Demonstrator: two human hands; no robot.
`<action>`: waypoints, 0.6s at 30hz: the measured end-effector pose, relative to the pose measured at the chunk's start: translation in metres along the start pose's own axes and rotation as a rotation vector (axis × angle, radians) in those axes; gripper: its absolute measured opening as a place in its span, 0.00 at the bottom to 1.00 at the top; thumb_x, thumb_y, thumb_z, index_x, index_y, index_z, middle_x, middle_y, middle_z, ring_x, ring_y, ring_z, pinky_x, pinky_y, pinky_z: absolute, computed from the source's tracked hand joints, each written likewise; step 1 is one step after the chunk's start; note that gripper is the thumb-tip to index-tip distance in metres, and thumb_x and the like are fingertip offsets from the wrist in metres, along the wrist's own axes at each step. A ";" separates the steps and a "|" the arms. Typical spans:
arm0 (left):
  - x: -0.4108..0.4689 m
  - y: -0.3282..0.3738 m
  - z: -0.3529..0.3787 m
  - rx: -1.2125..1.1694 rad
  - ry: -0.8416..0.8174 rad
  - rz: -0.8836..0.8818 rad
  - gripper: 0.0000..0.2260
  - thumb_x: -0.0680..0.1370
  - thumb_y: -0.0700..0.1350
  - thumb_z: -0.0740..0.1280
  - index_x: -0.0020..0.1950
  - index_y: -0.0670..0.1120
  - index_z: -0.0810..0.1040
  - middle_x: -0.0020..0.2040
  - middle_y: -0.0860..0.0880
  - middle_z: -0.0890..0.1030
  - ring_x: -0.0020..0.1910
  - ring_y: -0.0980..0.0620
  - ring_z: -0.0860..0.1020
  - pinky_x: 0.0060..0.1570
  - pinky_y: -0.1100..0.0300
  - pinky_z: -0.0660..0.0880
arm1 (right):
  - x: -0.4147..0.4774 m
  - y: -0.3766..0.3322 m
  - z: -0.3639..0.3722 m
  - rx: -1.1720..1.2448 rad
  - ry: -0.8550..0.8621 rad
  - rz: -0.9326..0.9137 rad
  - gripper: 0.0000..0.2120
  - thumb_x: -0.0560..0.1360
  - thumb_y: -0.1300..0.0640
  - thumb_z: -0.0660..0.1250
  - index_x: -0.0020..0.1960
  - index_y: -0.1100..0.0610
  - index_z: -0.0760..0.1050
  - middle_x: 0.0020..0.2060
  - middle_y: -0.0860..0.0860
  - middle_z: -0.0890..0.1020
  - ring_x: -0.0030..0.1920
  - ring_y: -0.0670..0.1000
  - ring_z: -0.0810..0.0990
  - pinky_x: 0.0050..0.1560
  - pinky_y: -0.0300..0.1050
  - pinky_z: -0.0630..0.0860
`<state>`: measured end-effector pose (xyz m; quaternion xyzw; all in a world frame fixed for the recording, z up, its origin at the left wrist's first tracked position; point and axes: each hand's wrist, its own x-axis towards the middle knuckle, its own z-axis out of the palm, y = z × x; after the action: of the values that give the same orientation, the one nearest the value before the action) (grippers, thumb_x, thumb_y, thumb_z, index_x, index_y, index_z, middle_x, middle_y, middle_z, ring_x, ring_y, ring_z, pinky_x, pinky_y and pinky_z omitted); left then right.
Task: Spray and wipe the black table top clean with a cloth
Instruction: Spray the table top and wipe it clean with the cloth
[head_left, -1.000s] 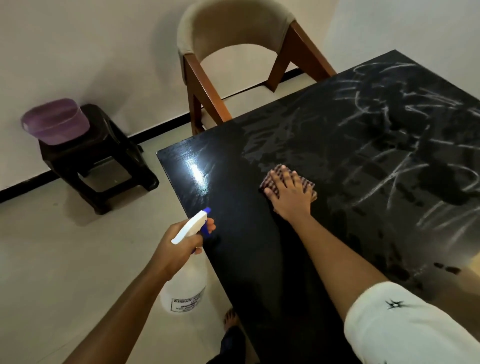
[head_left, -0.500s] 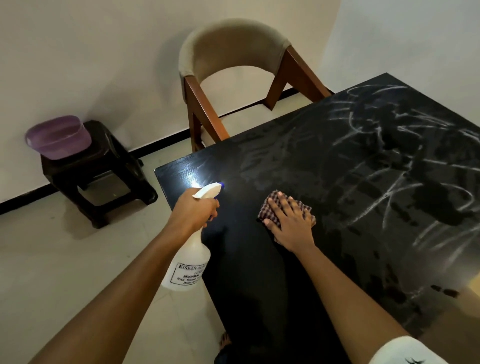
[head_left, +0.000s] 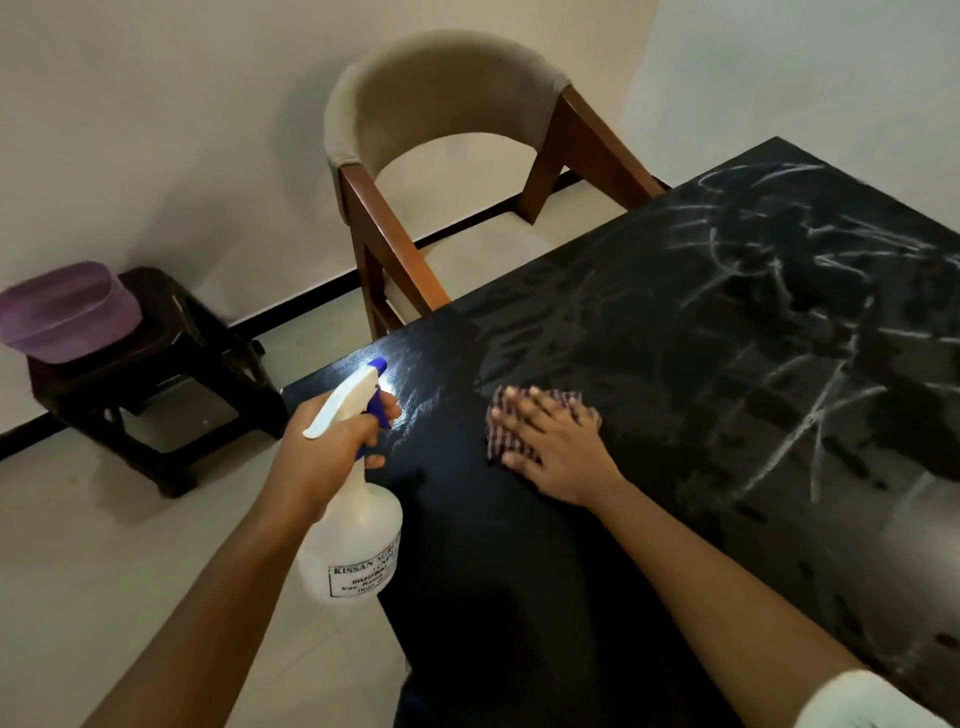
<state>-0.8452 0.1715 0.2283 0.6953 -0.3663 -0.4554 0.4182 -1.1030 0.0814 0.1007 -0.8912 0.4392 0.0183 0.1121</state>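
Black table (head_left: 675, 415): R hand (head_left: 558, 452) flat on cloth (head_left: 506, 439), L hand (head_left: 322, 457) gripping sprayer (head_left: 358, 525).

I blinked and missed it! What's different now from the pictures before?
The left hand lifted the spray bottle from low beside the table up to its near corner, so the blue nozzle now points over the top. It gripped the bottle the whole time. The right hand stayed flat on the checked cloth in about the same spot, and the white smears farther along the table are unchanged.

Glossy black table top (head_left: 519, 545), checked woven cloth (head_left: 511, 441), translucent plastic spray bottle (head_left: 353, 551).
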 end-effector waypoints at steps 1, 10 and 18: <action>0.010 0.001 -0.002 0.009 -0.007 0.012 0.13 0.72 0.30 0.61 0.52 0.40 0.79 0.52 0.42 0.81 0.53 0.43 0.79 0.38 0.57 0.77 | 0.021 0.004 -0.005 0.018 0.017 0.112 0.30 0.77 0.33 0.43 0.77 0.39 0.52 0.78 0.44 0.51 0.78 0.51 0.48 0.72 0.65 0.49; 0.064 0.018 -0.020 0.095 -0.009 0.091 0.20 0.62 0.45 0.64 0.53 0.44 0.80 0.52 0.43 0.80 0.54 0.41 0.78 0.48 0.39 0.80 | 0.003 -0.050 0.016 -0.017 0.101 0.019 0.28 0.78 0.35 0.51 0.76 0.41 0.58 0.76 0.46 0.60 0.75 0.54 0.60 0.66 0.67 0.61; 0.078 0.011 -0.021 0.105 -0.015 0.094 0.29 0.60 0.52 0.66 0.60 0.44 0.76 0.55 0.44 0.78 0.55 0.42 0.78 0.46 0.43 0.82 | 0.085 -0.009 -0.010 0.036 0.010 0.325 0.29 0.78 0.33 0.44 0.77 0.39 0.49 0.78 0.45 0.49 0.78 0.52 0.46 0.72 0.64 0.47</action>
<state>-0.8017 0.1033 0.2177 0.6950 -0.4252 -0.4205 0.3993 -1.0448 0.0182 0.1009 -0.8063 0.5784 0.0239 0.1217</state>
